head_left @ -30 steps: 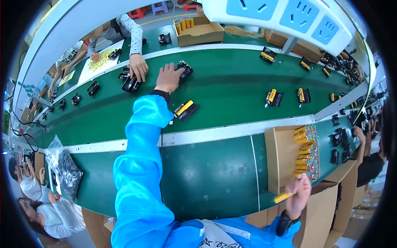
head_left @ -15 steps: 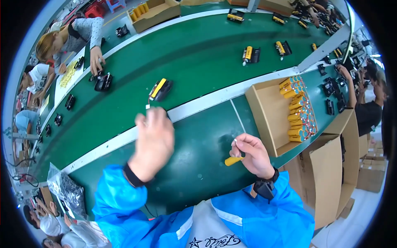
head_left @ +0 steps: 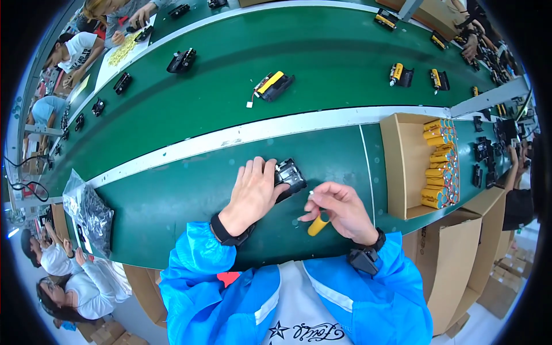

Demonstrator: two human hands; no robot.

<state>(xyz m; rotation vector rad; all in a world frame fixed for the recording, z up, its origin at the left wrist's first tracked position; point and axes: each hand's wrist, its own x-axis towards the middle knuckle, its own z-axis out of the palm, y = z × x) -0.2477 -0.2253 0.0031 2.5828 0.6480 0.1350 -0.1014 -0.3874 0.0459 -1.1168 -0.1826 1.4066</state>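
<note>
My left hand (head_left: 252, 192) grips a black plastic housing (head_left: 291, 177) from its left side, thumb along the near edge, low over the green bench. The housing's open hollow faces up. To its right, my right hand (head_left: 343, 211) is closed, thumb and forefinger pinching a small white connector (head_left: 311, 195). A yellow cylindrical battery pack (head_left: 318, 225) hangs or rests below those fingers; its upper end is partly hidden by them.
A cardboard box (head_left: 397, 167) of yellow battery packs (head_left: 441, 164) stands at right. Beyond a white rail (head_left: 236, 136), the green belt (head_left: 218, 86) carries black housings, several with yellow packs. A plastic bag (head_left: 89, 213) lies at left. Co-workers sit around the line.
My left hand has come back from near the rail to the bench, where it now holds a black housing. My right hand keeps its pinch by the battery pack. The view has shifted left.
</note>
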